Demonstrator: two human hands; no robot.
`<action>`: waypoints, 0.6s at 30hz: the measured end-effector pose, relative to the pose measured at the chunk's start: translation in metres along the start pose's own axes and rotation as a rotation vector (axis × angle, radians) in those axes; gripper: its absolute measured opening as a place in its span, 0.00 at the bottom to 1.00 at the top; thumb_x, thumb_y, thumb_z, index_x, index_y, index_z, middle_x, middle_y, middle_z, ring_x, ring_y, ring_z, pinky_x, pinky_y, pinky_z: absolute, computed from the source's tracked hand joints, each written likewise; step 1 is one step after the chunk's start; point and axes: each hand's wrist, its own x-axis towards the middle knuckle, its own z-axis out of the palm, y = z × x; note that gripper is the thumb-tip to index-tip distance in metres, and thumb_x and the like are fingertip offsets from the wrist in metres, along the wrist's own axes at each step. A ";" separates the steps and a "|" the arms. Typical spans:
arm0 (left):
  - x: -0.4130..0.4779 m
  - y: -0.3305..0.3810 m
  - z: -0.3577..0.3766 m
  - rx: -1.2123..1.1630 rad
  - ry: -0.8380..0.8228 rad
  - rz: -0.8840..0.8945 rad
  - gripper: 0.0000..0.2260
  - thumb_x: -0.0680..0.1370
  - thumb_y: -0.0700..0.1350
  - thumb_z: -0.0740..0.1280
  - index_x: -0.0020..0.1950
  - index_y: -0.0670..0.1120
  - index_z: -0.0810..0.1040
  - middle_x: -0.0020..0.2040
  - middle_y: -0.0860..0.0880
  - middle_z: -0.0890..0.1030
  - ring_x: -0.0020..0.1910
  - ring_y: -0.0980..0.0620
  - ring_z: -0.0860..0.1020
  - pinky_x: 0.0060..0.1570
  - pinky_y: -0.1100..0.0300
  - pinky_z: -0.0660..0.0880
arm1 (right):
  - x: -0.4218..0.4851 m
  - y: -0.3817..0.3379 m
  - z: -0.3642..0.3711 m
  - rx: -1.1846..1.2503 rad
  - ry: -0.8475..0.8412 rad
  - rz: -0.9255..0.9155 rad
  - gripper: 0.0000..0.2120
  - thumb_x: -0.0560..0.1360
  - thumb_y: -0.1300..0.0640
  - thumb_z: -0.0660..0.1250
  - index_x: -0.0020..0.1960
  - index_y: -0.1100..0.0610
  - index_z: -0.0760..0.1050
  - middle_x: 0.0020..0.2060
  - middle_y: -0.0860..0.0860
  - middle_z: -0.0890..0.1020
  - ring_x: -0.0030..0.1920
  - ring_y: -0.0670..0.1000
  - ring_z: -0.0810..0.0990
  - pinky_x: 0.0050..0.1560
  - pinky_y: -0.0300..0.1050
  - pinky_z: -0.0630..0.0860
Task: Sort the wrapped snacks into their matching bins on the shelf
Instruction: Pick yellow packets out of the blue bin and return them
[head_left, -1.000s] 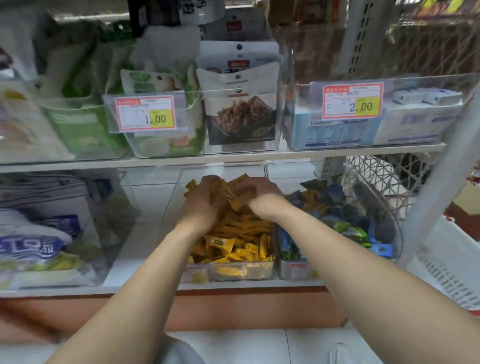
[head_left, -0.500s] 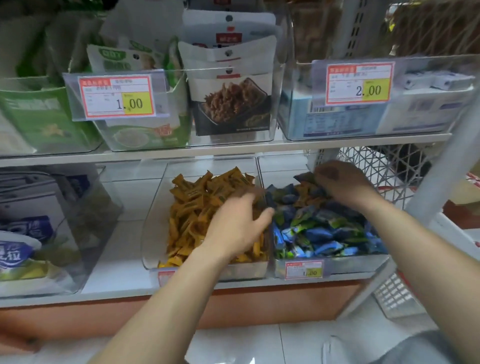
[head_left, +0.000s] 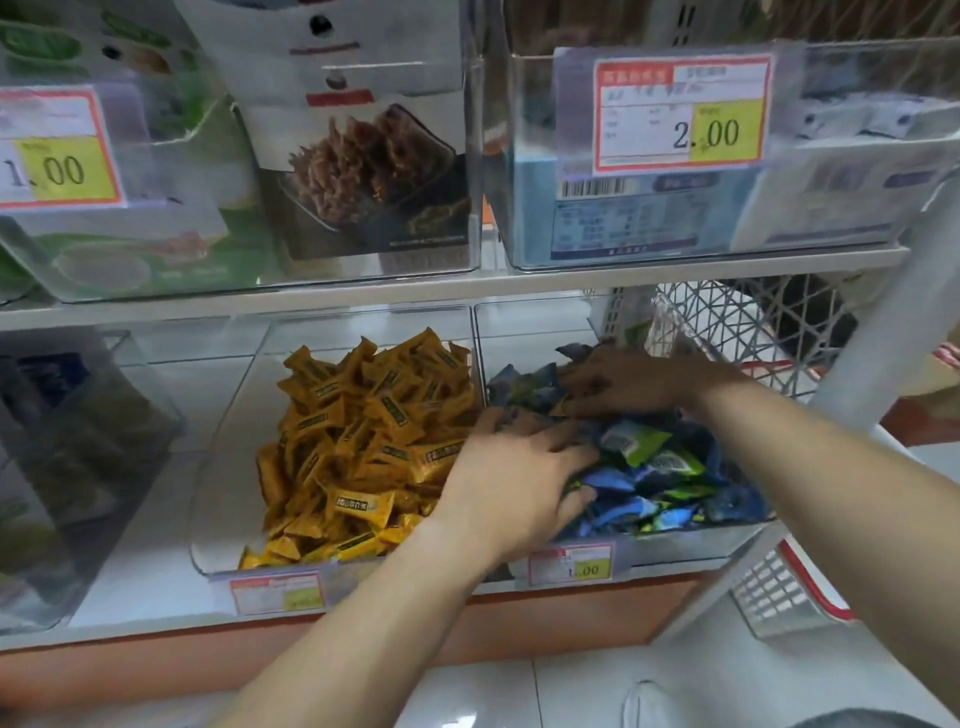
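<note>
Snacks first: the yellow snacks (head_left: 363, 441) sit heaped in the left bin (head_left: 234, 457), the blue snacks (head_left: 675, 499) fill the right bin (head_left: 524, 338) with green packets (head_left: 636, 441) mixed in. And there's the switch! A second ago both hands were bunched over the yellow heap with a clutch of yellow wrappers; now that clutch is gone from the hands and the heap lies untouched. The right hand (head_left: 623, 384) went across first, and the left hand (head_left: 519, 467) has followed it over the divider.

So the yellow drop looks finished, and I'd say the hunt is on for more strays in the mixed pile.

Left hand is released, fingers spread flat across the blue wrappers, thumb dug in among them, gripping nothing I can see. Right hand is at the back of the pile, fingers bent down over wrappers; there's a hint of orange under them, but whether it pinches anything I cannot tell.

Around them: the upper shelf (head_left: 415, 291) hangs low over both bins, loaded with clear boxes and price tags. A wire basket (head_left: 737, 327) stands just behind the right wrist, a white post (head_left: 893, 322) beside it, a red-rimmed basket (head_left: 779, 592) below.

In the way: the clear wall between the bins, and the loose pile itself, which can bury a stray.
</note>
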 end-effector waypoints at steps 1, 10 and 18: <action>0.000 0.000 0.001 -0.007 0.004 -0.003 0.19 0.78 0.62 0.57 0.66 0.60 0.74 0.67 0.55 0.76 0.63 0.48 0.76 0.60 0.46 0.66 | -0.001 -0.001 0.001 -0.034 -0.013 -0.014 0.25 0.77 0.35 0.61 0.70 0.45 0.73 0.66 0.48 0.74 0.68 0.53 0.70 0.68 0.51 0.67; -0.002 -0.001 0.003 -0.032 0.078 -0.067 0.19 0.73 0.62 0.63 0.61 0.58 0.78 0.61 0.55 0.81 0.55 0.50 0.80 0.58 0.50 0.71 | -0.014 -0.007 0.005 0.008 0.262 -0.098 0.08 0.78 0.46 0.68 0.53 0.48 0.82 0.45 0.40 0.79 0.47 0.44 0.78 0.49 0.43 0.71; 0.000 0.002 -0.008 -0.179 0.079 -0.137 0.24 0.75 0.67 0.57 0.66 0.59 0.73 0.63 0.57 0.80 0.59 0.53 0.78 0.63 0.52 0.68 | -0.037 -0.014 -0.009 0.351 0.616 0.055 0.08 0.76 0.48 0.71 0.54 0.48 0.83 0.43 0.40 0.79 0.41 0.31 0.73 0.39 0.22 0.67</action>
